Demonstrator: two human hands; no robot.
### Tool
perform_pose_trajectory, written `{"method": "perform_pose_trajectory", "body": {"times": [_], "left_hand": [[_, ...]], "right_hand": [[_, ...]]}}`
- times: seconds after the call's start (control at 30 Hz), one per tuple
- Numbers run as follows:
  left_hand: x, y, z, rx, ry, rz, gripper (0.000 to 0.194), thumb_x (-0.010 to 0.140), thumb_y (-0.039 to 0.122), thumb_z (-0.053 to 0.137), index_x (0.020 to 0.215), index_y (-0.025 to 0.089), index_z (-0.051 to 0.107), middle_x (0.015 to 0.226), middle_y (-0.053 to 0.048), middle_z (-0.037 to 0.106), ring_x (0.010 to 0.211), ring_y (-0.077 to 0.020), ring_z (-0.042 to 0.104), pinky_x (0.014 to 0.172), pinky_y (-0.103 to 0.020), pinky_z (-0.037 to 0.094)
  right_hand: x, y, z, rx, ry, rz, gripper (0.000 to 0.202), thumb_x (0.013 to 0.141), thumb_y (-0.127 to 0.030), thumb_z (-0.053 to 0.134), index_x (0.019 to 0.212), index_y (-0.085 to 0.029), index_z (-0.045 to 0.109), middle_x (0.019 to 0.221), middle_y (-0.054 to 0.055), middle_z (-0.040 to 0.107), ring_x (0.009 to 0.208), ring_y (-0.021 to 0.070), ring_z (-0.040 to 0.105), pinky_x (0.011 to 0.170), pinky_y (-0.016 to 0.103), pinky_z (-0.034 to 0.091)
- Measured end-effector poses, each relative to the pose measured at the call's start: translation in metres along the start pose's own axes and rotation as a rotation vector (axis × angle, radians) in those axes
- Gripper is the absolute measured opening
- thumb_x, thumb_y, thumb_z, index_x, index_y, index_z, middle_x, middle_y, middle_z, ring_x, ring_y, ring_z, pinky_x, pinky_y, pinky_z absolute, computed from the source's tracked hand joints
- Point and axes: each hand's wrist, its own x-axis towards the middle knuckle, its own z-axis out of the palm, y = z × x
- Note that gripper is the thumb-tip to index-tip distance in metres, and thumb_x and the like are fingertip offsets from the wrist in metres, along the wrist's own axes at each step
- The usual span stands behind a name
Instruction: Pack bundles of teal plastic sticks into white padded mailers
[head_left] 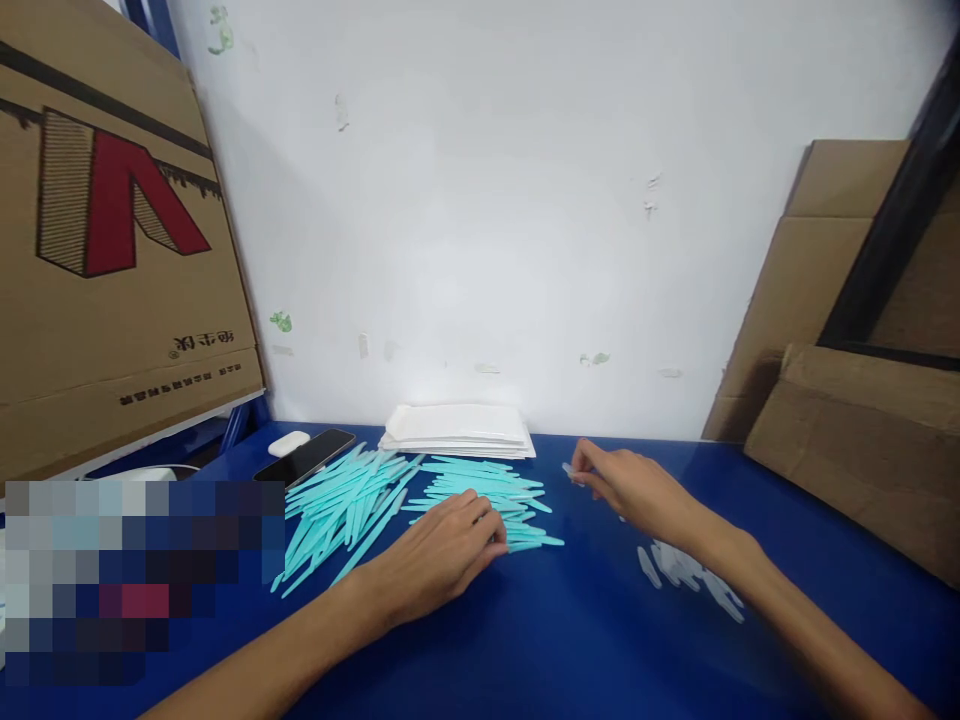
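Slim turquoise plastic sticks with tapered ends lie in two heaps on the blue table: a left heap (345,505) and a middle heap (480,480). My left hand (454,545) is at the near edge of the middle heap, its fingers curled in. What those fingers hold, if anything, is hidden behind the knuckles. To the right, my right hand (619,485) pinches a small translucent plastic piece (570,470) between thumb and fingertips, just above the table. Several similar translucent pieces (686,568) lie in a loose pile below my right wrist, partly covered by the forearm.
Against the white wall sits a stack of white paper or envelopes (457,430). A dark phone (304,458) and a white earphone case (289,443) are at the back left. Cardboard boxes stand at the left (112,330) and right (862,460). The lower left is blurred out.
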Motion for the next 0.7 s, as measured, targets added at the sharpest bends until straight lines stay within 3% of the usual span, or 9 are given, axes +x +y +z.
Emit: {"method": "perform_pose_trajectory", "body": {"times": [0.07, 0.2, 0.27, 0.43, 0.7], "left_hand": [[0.000, 0.000, -0.001, -0.026, 0.069, -0.039, 0.018, 0.105, 0.026, 0.039, 0.099, 0.020, 0.055, 0.093, -0.003, 0.061, 0.083, -0.0178, 0.053, 0.078, -0.032, 0.043], [0.000, -0.006, -0.003, -0.008, 0.246, -0.132, 0.020, 0.106, 0.026, 0.035, 0.098, 0.020, 0.052, 0.090, -0.003, 0.060, 0.080, -0.0178, 0.053, 0.070, -0.030, 0.042], [0.000, -0.011, -0.003, 0.011, 0.279, -0.146, 0.020, 0.106, 0.026, 0.033, 0.103, 0.020, 0.052, 0.095, -0.003, 0.061, 0.083, -0.0182, 0.056, 0.071, -0.030, 0.043], [0.000, -0.019, -0.002, 0.027, 0.206, -0.162, 0.024, 0.106, 0.023, 0.030, 0.122, 0.022, 0.049, 0.113, -0.006, 0.062, 0.099, -0.0197, 0.061, 0.082, -0.031, 0.048], [-0.001, -0.017, -0.004, 0.031, 0.133, -0.177, 0.028, 0.106, 0.024, 0.029, 0.123, 0.025, 0.052, 0.112, -0.004, 0.062, 0.092, -0.0185, 0.063, 0.075, -0.030, 0.048]], "right_hand": [[0.002, -0.010, 0.003, 0.009, 0.030, -0.068, 0.021, 0.103, -0.038, 0.039, 0.103, -0.025, 0.055, 0.076, 0.000, 0.070, 0.063, 0.0184, 0.063, 0.057, 0.028, 0.041], [0.003, -0.025, 0.011, 0.025, 0.103, -0.236, 0.026, 0.104, -0.038, 0.042, 0.109, -0.027, 0.065, 0.101, 0.003, 0.074, 0.085, 0.0201, 0.070, 0.072, 0.030, 0.049], [0.002, -0.030, 0.014, 0.037, 0.111, -0.298, 0.030, 0.104, -0.040, 0.042, 0.112, -0.028, 0.068, 0.108, 0.004, 0.074, 0.091, 0.0201, 0.070, 0.077, 0.031, 0.051], [0.001, -0.034, 0.019, 0.096, 0.186, -0.328, 0.030, 0.103, -0.039, 0.047, 0.113, -0.027, 0.072, 0.105, 0.003, 0.075, 0.092, 0.0182, 0.070, 0.079, 0.029, 0.052], [0.000, -0.037, 0.019, 0.161, 0.229, -0.333, 0.027, 0.102, -0.036, 0.051, 0.114, -0.027, 0.074, 0.103, 0.003, 0.076, 0.092, 0.0171, 0.070, 0.079, 0.026, 0.052]]}}
